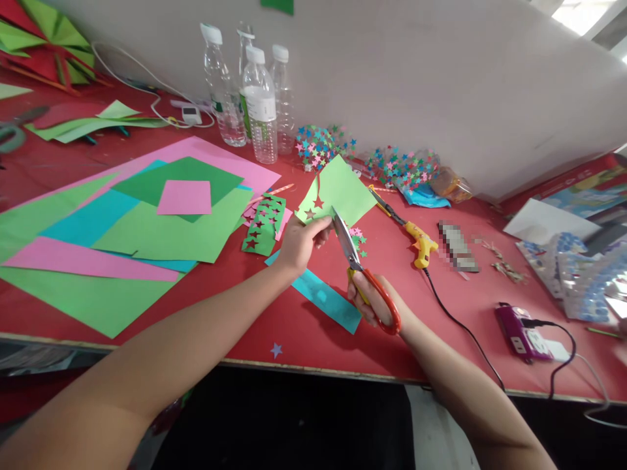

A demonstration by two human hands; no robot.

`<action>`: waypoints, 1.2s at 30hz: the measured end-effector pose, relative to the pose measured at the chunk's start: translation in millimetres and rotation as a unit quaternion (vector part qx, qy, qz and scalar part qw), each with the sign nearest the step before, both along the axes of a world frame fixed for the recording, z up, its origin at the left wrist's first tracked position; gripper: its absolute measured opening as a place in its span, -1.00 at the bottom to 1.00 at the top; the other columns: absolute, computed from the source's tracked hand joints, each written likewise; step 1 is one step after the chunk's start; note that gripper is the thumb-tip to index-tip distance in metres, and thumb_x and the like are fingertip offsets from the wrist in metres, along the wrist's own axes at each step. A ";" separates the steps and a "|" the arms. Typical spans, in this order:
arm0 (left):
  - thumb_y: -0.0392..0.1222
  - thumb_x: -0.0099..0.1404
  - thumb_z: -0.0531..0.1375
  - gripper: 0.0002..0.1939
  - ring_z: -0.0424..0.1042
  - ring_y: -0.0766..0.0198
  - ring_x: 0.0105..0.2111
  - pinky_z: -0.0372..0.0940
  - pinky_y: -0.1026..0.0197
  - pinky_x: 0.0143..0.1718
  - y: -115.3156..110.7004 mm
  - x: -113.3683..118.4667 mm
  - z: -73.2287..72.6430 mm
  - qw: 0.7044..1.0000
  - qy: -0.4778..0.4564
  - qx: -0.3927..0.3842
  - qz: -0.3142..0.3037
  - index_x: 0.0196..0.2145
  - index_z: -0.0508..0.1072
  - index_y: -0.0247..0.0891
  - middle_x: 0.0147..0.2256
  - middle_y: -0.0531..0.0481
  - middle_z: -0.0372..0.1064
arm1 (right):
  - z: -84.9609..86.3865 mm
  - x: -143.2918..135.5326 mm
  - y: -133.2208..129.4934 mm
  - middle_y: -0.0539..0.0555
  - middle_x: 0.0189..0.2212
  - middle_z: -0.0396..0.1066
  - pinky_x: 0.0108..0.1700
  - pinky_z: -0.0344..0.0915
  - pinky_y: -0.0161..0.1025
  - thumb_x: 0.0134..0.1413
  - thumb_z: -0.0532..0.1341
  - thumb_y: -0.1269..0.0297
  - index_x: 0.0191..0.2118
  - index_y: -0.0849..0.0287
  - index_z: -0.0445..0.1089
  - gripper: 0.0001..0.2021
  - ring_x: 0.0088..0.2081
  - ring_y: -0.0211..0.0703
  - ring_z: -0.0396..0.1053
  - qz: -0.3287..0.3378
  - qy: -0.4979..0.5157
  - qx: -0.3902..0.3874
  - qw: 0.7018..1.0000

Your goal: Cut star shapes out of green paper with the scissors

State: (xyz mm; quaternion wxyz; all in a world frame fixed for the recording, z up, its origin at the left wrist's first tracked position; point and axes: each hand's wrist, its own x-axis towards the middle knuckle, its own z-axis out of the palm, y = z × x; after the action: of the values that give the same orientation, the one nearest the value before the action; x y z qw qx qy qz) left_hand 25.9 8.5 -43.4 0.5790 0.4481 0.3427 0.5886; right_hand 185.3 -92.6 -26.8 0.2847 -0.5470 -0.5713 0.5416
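**Two hands, one green sheet, one pair of scissors**

Two bare hands meet over the red table point(304, 326). The left hand point(301, 241) pinches a light green paper point(340, 189) by its lower left corner, fingers closed on it, and holds it tilted up off the table; two star-shaped holes show near that corner. The right hand point(375, 297) is wrapped through the orange handles of the scissors point(360, 274), gripping them, and the blades point up and to the left with their tips at the paper's lower edge (I cannot tell whether the blades are biting into it or only touching).

Under the hands lies a turquoise strip point(326, 300), flat on the table. Just left of the left hand sits a dark green strip point(264, 225) punched full of star holes, resting partly on pink paper. Farther left, large coloured sheets point(122, 235) overlap in green, pink and turquoise. A yellow glue gun point(418, 241) lies to the right of the paper, its black cord trailing toward the table edge. Against the wall stand several water bottles point(259, 104), and beside them a scatter of small paper stars point(321, 143). One lone star point(277, 350) lies near the front edge.
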 end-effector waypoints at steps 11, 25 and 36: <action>-0.15 0.11 0.23 -0.76 0.18 0.44 -0.66 0.04 0.32 -0.65 -2.0 1.6 0.3 1.000 -0.011 -0.004 -0.009 -0.64 0.38 -0.26 -0.69 0.11 0.21 | -3.0 -1.0 0.4 -0.16 -0.86 0.08 -0.63 0.10 -0.34 0.20 -0.08 -0.27 -0.46 0.16 0.22 -0.45 -0.80 -0.37 0.03 0.016 0.005 0.007 1.000; -0.18 0.11 0.21 -0.78 0.16 0.45 -0.68 0.03 0.32 -0.66 0.0 0.4 0.9 1.000 -0.013 -0.003 -0.010 -0.64 0.36 -0.26 -0.70 0.12 0.19 | 4.9 1.2 0.5 -0.16 -0.86 0.06 -0.68 0.01 -0.34 0.18 0.00 -0.22 -0.51 0.13 0.19 -0.49 -0.82 -0.38 0.00 -0.004 -0.009 0.000 1.000; -0.19 0.06 0.21 -0.79 0.14 0.46 -0.72 -0.04 0.32 -0.69 4.0 -7.1 6.3 0.999 -0.046 -0.014 -0.015 -0.67 0.40 -0.27 -0.74 0.10 0.20 | 12.5 1.9 1.5 -0.14 -0.87 0.07 -0.64 0.08 -0.31 0.19 0.01 -0.16 -0.56 0.12 0.18 -0.52 -0.79 -0.36 0.04 0.004 -0.038 0.020 0.999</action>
State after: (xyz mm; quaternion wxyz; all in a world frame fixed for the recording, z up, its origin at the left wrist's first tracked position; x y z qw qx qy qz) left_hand 18.8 12.6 -37.1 0.6089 0.4176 0.3177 0.5949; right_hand 187.3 -91.1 -14.3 0.2712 -0.5591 -0.5946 0.5102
